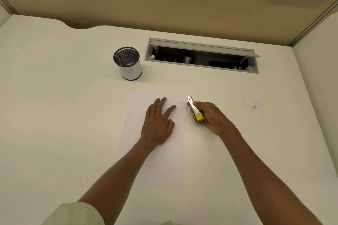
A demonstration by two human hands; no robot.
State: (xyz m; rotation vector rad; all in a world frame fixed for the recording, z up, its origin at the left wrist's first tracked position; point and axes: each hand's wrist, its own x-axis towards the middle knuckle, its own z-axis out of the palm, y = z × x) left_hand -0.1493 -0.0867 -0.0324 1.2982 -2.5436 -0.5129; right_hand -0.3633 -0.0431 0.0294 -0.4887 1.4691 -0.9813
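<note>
Desk (54, 115) fills most of the view, pale and smooth. In the upper middle of the frame there is an open cable hatch (201, 45). Left of it stands a mesh pen cup (130, 69).

A white sheet of paper (164, 166) lies flat in the middle of the frame, a bit tilted. Paper is light and thin and bends easily. It would likely slide on the smooth top, so it is best pressed flat or lifted by an edge.

The left hand (159, 124) lies on the top half of the sheet, fingers straight and spread, holding nothing. Its arm comes up from the lower left.

The right hand (210, 117) is just beside the sheet's right edge. Its fingers are curled round a small metal tool (193, 107) with a yellow end, maybe a hole punch. The tool looks hard, stiff and light, good to hold by its back half. Its tip points to the paper's top right corner.

Tiny purple specks (253, 106) lie at the right, well apart.
</note>
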